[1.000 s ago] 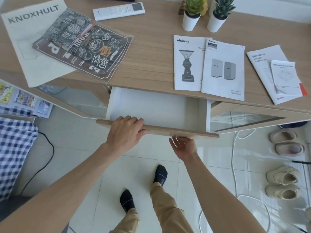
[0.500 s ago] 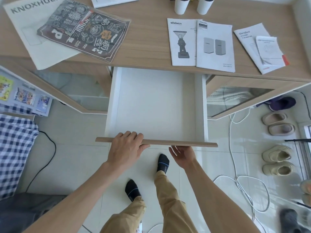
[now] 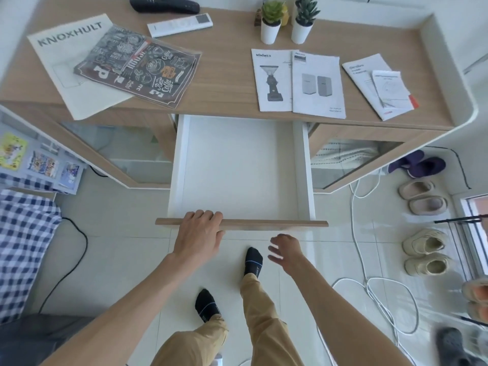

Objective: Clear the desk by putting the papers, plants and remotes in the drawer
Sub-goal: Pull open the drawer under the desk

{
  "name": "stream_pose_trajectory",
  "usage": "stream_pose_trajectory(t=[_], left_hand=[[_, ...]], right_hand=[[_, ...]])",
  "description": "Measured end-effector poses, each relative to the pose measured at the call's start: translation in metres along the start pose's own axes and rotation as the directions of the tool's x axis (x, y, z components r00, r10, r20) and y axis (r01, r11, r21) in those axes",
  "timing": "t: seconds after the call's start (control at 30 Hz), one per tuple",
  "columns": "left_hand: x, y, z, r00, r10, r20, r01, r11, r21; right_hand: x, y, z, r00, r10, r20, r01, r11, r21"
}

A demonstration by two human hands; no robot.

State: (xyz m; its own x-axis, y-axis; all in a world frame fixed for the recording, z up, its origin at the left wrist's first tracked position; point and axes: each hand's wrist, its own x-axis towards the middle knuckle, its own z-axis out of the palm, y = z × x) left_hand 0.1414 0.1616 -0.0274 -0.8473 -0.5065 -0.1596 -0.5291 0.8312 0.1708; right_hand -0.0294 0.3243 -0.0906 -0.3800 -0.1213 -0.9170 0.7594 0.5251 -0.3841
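Fingers (image 3: 204,214) of the left hand (image 3: 198,235) curl over the drawer front (image 3: 269,223) and hold it. The right hand (image 3: 286,249) hangs just under the front, fingers spread apart, holding nothing. The drawer (image 3: 181,165) is pulled far out and looks bare inside. The KNOXHULT sheet (image 3: 66,75), white remote (image 3: 179,25), potted plants (image 3: 270,27) and booklets (image 3: 317,85) all wait on the surface (image 3: 224,83). It seems best to let go gently and put flat papers in first. Half a second ago the right hand was tucked under the front; now it is off.
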Motion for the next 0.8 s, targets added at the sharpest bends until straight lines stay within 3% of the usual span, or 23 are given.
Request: stream_pose_trajectory(t=[0.07, 0.13, 0.2, 0.33, 0.43, 0.63, 0.8], left_hand=[[0.0, 0.001, -0.008, 0.996, -0.02, 0.088, 0.025, 0.998, -0.054], [0.0, 0.002, -0.022, 0.991, -0.018, 0.135, 0.029, 0.996, -0.08], [-0.003, 0.005, -0.038, 0.987, -0.01, 0.16, 0.024, 0.996, -0.085], [-0.002, 0.004, -0.074, 0.988, -0.023, 0.153, 0.037, 0.995, -0.09], [0.008, 0.002, -0.108, 0.993, -0.051, 0.102, 0.059, 0.995, -0.082], [0.036, -0.013, -0.17, 0.99, -0.137, -0.016, 0.136, 0.988, -0.068], [0.055, -0.041, -0.21, 0.964, -0.265, -0.012, 0.263, 0.959, -0.105]], right_hand=[[-0.024, -0.002, -0.003, 0.993, -0.119, 0.001, 0.11, 0.914, -0.392], [-0.055, -0.011, -0.006, 0.973, -0.209, 0.096, 0.214, 0.673, -0.708], [-0.086, -0.025, -0.009, 0.952, -0.235, 0.194, 0.283, 0.446, -0.849], [-0.142, -0.067, -0.008, 0.898, -0.295, 0.327, 0.399, 0.228, -0.888], [-0.172, -0.108, -0.002, 0.818, -0.427, 0.385, 0.454, 0.07, -0.888], [-0.183, -0.178, 0.026, 0.68, -0.607, 0.41, 0.491, -0.038, -0.871], [-0.18, -0.229, 0.065, 0.625, -0.621, 0.473, 0.523, -0.117, -0.844]])
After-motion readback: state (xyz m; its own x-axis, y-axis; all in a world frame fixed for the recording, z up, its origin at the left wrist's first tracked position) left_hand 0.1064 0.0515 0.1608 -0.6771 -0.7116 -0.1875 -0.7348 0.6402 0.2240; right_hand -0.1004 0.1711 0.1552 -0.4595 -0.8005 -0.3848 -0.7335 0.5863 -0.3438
